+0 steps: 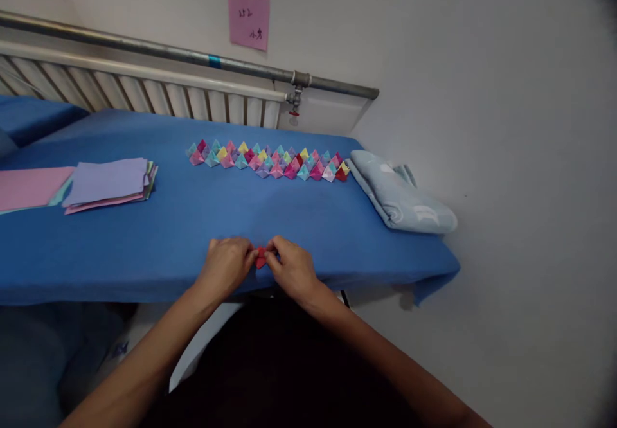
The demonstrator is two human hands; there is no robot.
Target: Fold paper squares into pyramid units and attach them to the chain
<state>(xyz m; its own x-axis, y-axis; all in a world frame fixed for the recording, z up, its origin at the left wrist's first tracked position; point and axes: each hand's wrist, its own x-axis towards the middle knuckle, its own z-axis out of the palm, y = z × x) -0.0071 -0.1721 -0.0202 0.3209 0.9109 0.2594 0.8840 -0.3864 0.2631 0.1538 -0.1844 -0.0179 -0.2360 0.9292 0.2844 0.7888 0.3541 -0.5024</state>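
Note:
A small folded piece of red paper (261,258) is pinched between my two hands, just above the front part of the blue-covered table. My left hand (228,262) grips its left side with thumb and fingertips. From the right, my right hand (292,265) holds it the same way, fingers closed. The fingers cover part of the paper, so its full shape is hidden. Farther back, several folded paper pieces (270,160) in pink, blue, yellow, purple and red stand close together in long rows.
Stacked purple and pink paper sheets (108,180) lie at left, beside a larger pink sheet (33,187). A folded light-blue cloth (402,193) rests at the table's right end. Behind the blue tablecloth (193,222) are a radiator (159,97) and a metal pipe (159,52) along the wall.

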